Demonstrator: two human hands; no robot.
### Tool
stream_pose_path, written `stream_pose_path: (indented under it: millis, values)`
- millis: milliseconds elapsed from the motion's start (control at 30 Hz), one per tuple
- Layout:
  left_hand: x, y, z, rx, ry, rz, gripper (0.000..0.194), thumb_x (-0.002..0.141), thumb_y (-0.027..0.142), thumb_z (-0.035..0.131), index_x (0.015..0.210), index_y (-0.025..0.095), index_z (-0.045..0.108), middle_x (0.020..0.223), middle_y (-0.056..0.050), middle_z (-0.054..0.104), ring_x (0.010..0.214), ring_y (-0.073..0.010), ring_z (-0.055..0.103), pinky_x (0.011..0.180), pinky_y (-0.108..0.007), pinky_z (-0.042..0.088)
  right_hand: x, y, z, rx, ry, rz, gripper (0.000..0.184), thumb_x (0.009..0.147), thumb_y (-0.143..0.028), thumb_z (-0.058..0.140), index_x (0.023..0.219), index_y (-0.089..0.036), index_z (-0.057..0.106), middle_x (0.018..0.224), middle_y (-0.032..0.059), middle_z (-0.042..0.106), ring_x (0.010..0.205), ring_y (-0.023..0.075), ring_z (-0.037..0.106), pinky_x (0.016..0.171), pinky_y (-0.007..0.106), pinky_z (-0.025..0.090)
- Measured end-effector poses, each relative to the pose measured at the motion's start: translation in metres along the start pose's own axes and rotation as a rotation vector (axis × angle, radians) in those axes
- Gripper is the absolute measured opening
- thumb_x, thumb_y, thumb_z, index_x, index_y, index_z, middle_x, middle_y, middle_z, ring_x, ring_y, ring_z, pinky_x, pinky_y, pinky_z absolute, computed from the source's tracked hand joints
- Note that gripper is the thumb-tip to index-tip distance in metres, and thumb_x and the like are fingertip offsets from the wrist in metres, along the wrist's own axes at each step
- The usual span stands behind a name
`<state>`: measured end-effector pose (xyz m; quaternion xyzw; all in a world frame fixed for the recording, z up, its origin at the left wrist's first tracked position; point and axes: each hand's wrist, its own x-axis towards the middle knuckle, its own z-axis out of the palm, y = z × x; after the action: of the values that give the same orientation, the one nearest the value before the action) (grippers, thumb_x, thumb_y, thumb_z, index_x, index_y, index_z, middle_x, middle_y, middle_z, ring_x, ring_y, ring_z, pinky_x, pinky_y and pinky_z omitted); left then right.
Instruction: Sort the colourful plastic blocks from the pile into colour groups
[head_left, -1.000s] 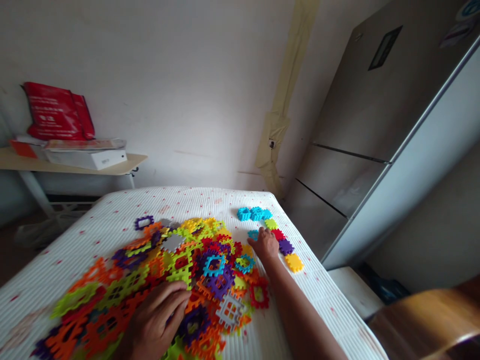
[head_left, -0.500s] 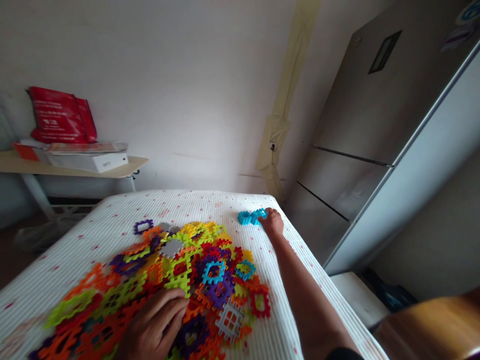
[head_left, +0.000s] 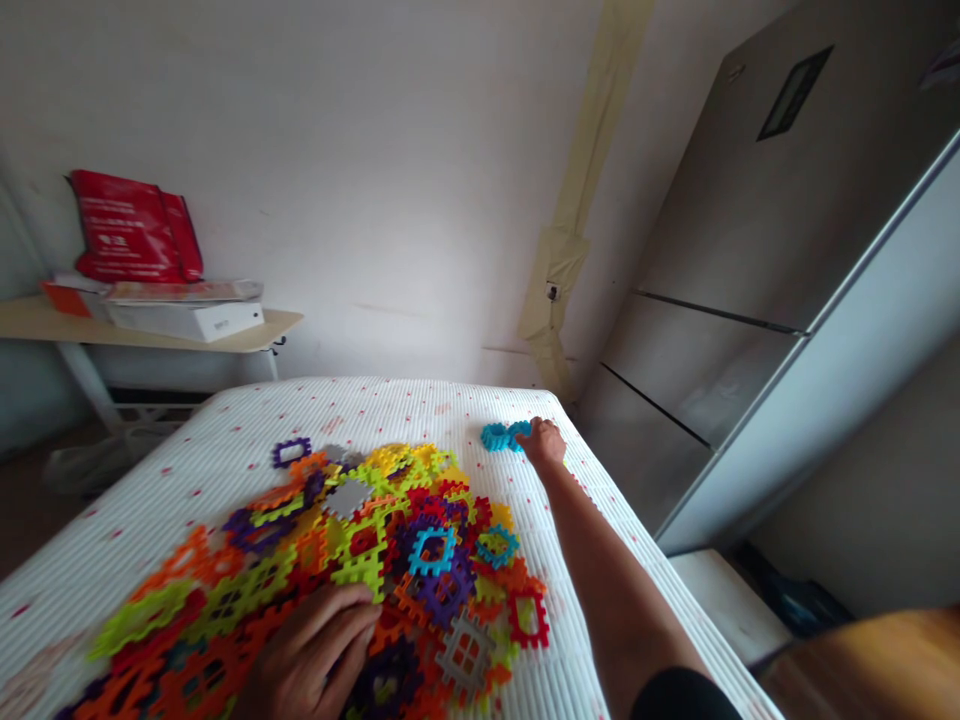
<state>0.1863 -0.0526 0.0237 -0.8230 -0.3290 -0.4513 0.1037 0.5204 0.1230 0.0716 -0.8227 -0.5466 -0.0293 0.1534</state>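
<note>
At the far right of the bed-like surface, my right hand (head_left: 544, 442) is closed around the right end of a row of light-blue notched plastic building pieces (head_left: 495, 437). Its fingertips are partly hidden. My left hand (head_left: 319, 645) rests low over a big pile of similar flat, toothed pieces, its fingers curled and pressed together. A lime-green piece (head_left: 363, 572) touches those fingertips; whether anything is gripped underneath cannot be seen. Near that hand lie a grey window piece (head_left: 450, 655), a blue square frame (head_left: 429, 565) and purple pieces (head_left: 445, 592).
The pile lies on a white ribbed cover (head_left: 375, 405) with red dots. A purple frame (head_left: 291, 452) sits at the pile's far left. A grey refrigerator (head_left: 697, 250) stands close on the right. At the back left, a table (head_left: 277, 330) holds a red bag (head_left: 135, 228) and a white box (head_left: 225, 322).
The whole view has shifted slightly. My right hand covers a little more of the light-blue pieces' right end. My left hand stays at the pile in nearly the same pose.
</note>
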Motion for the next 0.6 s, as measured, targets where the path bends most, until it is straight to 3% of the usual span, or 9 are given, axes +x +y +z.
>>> stream_pose_path:
  millis: [600]
  values:
    - [-0.0017, -0.0003, 0.0016, -0.023, -0.022, -0.011, 0.015, 0.085, 0.021, 0.052, 0.092, 0.022, 0.064, 0.088, -0.002, 0.067, 0.083, -0.0112, 0.064, 0.080, -0.018, 0.049, -0.0009, -0.0053, 0.0002, -0.041, -0.048, 0.026, 0.044, 0.079, -0.036, 0.058, 0.117, -0.015, 0.052, 0.110, 0.0130, 0.062, 0.103, 0.0238, 0.057, 0.077, 0.029, 0.042]
